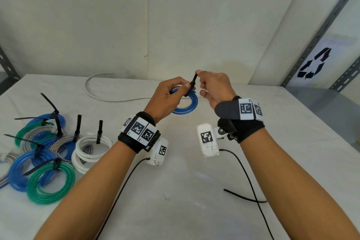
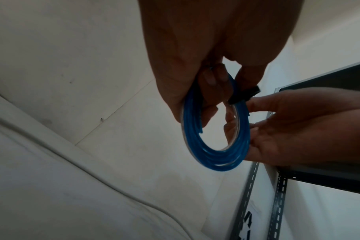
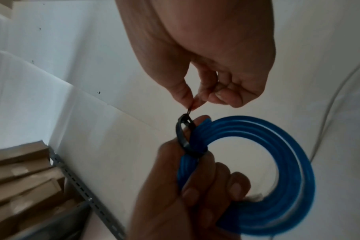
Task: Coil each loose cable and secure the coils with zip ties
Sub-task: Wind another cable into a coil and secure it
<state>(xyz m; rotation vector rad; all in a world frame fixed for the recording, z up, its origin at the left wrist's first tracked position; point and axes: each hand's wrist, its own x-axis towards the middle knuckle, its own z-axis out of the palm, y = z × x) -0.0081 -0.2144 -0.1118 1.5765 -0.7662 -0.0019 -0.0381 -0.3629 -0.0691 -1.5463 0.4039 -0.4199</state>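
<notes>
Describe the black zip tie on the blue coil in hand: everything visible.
The zip tie is a flat black strap, plastic by its look, looped around one side of the blue coil. The loop looks slack, not yet cinched. Its tail runs through the head and points up. The right hand pinches the tail's tip between thumb and fingertip. The left hand grips the coil beside the loop, holding it above the table.

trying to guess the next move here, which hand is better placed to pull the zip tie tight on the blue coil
Right. The right hand already pinches the free tail of the zip tie, which loops round the blue coil. The left hand grips the coil at the loop, so it probably serves best as the anchor.
</notes>
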